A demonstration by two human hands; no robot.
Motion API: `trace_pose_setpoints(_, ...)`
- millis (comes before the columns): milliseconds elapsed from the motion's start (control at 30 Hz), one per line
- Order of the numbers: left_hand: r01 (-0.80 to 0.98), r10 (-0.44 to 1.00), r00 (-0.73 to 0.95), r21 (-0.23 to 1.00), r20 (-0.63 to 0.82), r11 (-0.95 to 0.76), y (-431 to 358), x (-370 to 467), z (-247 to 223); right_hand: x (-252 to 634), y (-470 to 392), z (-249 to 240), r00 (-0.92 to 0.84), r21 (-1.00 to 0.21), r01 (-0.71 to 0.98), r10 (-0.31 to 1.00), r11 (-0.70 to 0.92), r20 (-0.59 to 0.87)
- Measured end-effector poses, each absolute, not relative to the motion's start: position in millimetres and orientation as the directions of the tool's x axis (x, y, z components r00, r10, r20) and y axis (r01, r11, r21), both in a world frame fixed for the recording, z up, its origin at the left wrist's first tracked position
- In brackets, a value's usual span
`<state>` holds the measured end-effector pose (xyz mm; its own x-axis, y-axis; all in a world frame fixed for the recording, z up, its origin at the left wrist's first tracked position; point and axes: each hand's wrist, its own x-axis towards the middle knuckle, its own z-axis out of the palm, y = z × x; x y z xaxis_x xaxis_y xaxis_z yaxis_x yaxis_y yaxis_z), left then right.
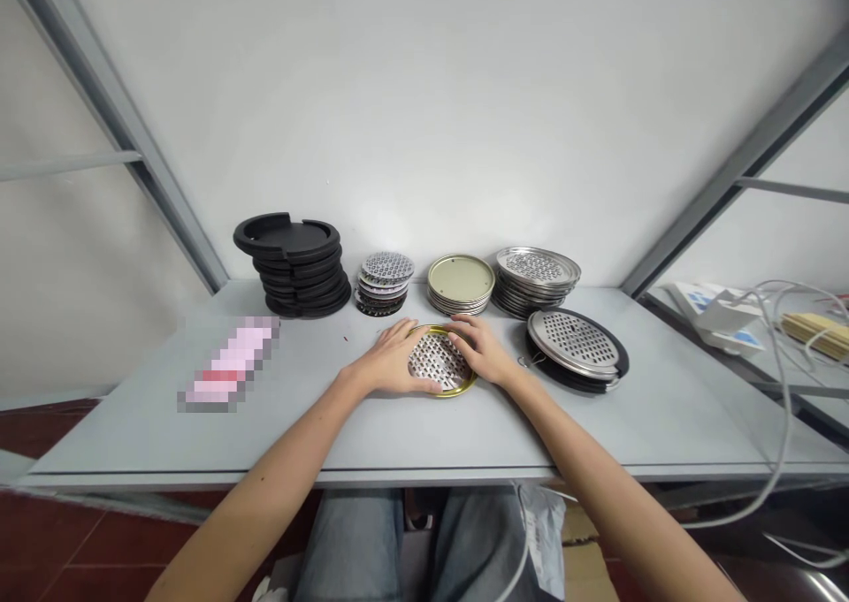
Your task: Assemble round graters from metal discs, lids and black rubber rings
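On the grey table in front of me lies a round perforated metal disc [439,361] set in a gold-rimmed dish [455,393]. My left hand [391,361] curves around the dish's left side, thumb along the near edge and fingers toward the back. From the right, my right hand [489,351] grips the rim, its thumb over the disc and its fingers at the far edge. Just behind are a stack of small patterned discs [387,268] and a stack of pale gold lids [461,279].
Black notched rings [295,262] are stacked at the back left; silver perforated trays [537,270] stand at the back right. A finished-looking black-ringed perforated plate [576,344] lies right of my hands. A blurred pink item [232,359] is at left. White cables [786,390] hang at the right edge.
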<state>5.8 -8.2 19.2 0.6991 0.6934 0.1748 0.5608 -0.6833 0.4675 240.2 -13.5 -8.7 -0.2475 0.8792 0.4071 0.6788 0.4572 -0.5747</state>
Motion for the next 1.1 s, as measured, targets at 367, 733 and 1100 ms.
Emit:
trace_pose_setpoints(367, 0.549, 0.660, 0.749, 0.499, 0.064, -0.670, -3, -2, 19, 243, -7, -16, -0.276, -0.581, 0.704, 0.910, 0.410, 0.308)
trace_pose_setpoints(733, 0.517, 0.640, 0.762, 0.504, 0.097, -0.692, 1, -3, 19, 241, -8, -12, -0.282, -0.628, 0.654, 0.906, 0.422, 0.316)
trace_pose_setpoints(1100, 0.562, 0.666, 0.745, 0.503, 0.038, -0.657, 9, -16, 20, 240, -6, -11, -0.282, -0.630, 0.653, 0.907, 0.421, 0.313)
